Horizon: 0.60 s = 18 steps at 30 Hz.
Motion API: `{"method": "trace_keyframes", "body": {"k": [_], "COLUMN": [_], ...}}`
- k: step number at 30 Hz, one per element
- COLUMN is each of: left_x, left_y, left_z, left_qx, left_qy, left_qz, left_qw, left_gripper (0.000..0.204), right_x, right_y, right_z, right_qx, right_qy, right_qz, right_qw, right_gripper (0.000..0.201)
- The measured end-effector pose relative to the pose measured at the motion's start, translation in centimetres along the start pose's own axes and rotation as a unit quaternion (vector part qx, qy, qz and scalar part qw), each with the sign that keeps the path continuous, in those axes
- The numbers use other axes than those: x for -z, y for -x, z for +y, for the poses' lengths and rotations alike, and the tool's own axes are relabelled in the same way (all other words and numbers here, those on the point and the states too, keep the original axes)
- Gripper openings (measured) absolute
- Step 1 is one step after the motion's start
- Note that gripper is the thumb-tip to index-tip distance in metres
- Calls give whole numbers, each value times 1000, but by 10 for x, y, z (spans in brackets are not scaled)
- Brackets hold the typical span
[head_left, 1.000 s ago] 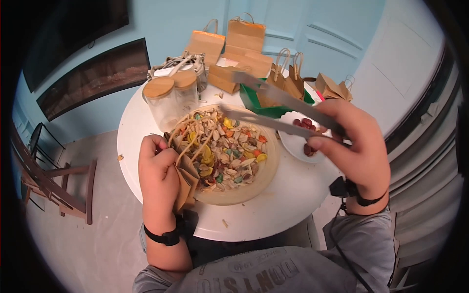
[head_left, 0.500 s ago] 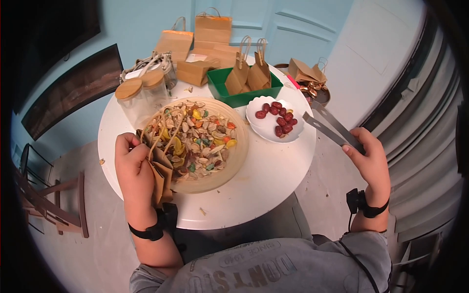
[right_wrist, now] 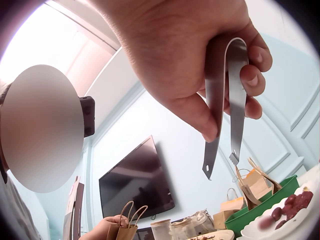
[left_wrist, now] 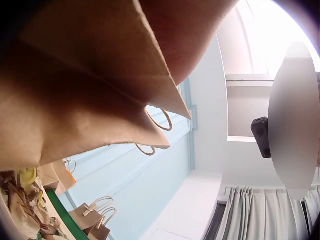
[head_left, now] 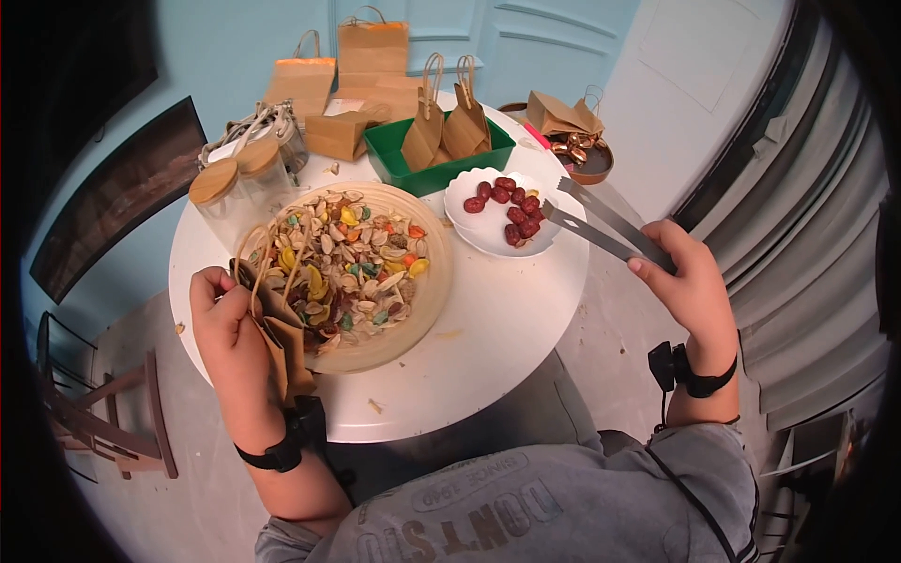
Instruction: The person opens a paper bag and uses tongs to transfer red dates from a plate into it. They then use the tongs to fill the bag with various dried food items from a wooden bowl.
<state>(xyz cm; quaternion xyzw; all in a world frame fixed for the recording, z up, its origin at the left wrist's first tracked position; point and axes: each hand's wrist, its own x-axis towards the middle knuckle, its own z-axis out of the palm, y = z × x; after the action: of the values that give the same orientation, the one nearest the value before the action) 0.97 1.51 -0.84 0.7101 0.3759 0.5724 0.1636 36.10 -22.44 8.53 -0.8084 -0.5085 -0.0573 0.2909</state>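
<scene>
My left hand (head_left: pixel 230 328) grips a small brown paper bag (head_left: pixel 289 342) by its upper edge, at the left rim of the wooden plate (head_left: pixel 427 314). The bag's two twisted handles stand up, and its body fills much of the left wrist view. In my right hand (head_left: pixel 696 286) are metal tongs (head_left: pixel 601 230), pinched between thumb and fingers. Their arms are spread, with nothing between the toothed tips in the right wrist view. Those tips overlap the right rim of a white scalloped plate (head_left: pixel 479 235) in the head view. Several red dates (head_left: pixel 514 225) lie on it.
Potpourri of dried petals (head_left: pixel 366 253) fills the wooden plate. Behind stand a green tray (head_left: pixel 389 164) with two paper bags, glass jars with wooden lids (head_left: pixel 216 180), and more paper bags (head_left: pixel 371 61). A brown round tray (head_left: pixel 593 174) sits at the back right.
The tongs have swung right, away from above the potpourri, then come in to the right rim of the white plate. My left hand keeps its hold on the paper bag. The head view has shifted.
</scene>
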Motion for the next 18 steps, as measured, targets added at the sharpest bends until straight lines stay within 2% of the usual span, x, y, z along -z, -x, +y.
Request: {"method": "trace_keyframes", "body": {"k": [2,4,5,9,12,16,18], "left_x": [4,8,8,6,6,7,4], "left_y": [-1,-2,-1,1,2,2,3], "left_z": [-9,-13,-10,-5,2,9,10], "left_qx": [-7,-70,-27,-14,-36,-18,20], "left_qy": [1,-60,-41,-34,-51,-49,-7], "left_qz": [-13,-23,-28,-28,-21,-33,-20], "left_qw": [1000,995,998,999,998,998,1000], "left_gripper": [11,11,10,10,10,6,6], "right_x": [1,4,5,6,3,-18,-33], "right_y": [0,1,1,-2,-7,-17,-23], "right_z": [-2,-6,-6,-5,-10,-34,-45], "right_qx": [1,-13,-7,19,30,65,89], "right_qy": [13,24,27,30,14,-1,-15], "right_qz": [2,1,0,0,5,-28,-92], "right_qw": [1000,1000,1000,999,999,998,992], "right_gripper": [31,31,31,32,32,34,35]}}
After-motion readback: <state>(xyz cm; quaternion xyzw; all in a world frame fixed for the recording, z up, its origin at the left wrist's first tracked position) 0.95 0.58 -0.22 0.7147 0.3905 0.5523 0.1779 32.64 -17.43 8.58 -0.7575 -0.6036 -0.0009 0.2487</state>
